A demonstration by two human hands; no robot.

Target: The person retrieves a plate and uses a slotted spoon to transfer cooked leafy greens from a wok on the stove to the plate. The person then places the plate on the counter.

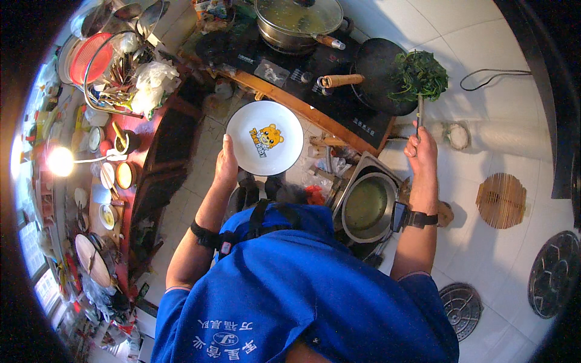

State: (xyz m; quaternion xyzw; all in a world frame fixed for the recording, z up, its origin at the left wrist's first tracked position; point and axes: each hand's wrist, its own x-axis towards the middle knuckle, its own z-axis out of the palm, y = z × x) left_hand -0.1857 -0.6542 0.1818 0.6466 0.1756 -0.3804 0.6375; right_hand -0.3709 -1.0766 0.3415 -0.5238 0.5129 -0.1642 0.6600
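A white plate (pixel 286 156) with a dark rim, a cartoon tiger and some writing is gripped at its left edge by my left hand (pixel 228 162). No food lies on it. My right hand (pixel 423 147) grips the handle (pixel 420 111) of a utensil whose head is hidden under a heap of dark green cooked leafy vegetables (pixel 422 75). That heap is raised at the right side of a black wok (pixel 374 68), overlapping its rim in view. The wok's wooden handle (pixel 342 80) points left, and neither hand touches it.
Beside the wok, a lidded pot (pixel 295 27) stands on the black cooktop (pixel 268 68). A metal basin of greenish liquid (pixel 367 206) sits near my right side. On the left, a red counter (pixel 145 136) carries bowls, a mortar (pixel 127 141) and a utensil rack (pixel 88 90).
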